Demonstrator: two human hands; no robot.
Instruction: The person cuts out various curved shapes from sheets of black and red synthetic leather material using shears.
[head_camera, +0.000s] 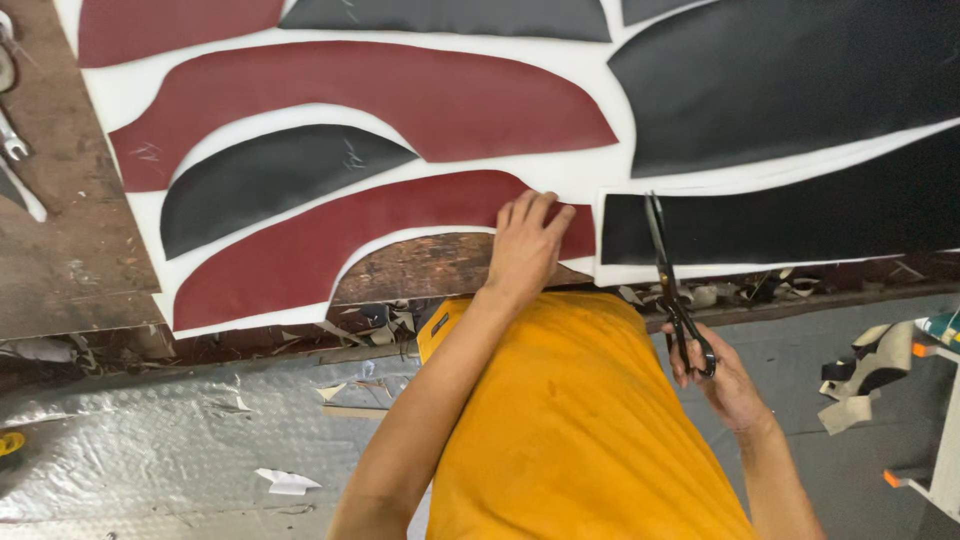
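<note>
Clamped in the right hand (725, 380), black scissors (668, 275) bite the white sheet (590, 175) mid-frame; left hand (525, 245) presses flat, fingers spread, on a curved maroon piece (330, 245).

From where I stand, there is no package, label, sign or screen anywhere in view.
</note>
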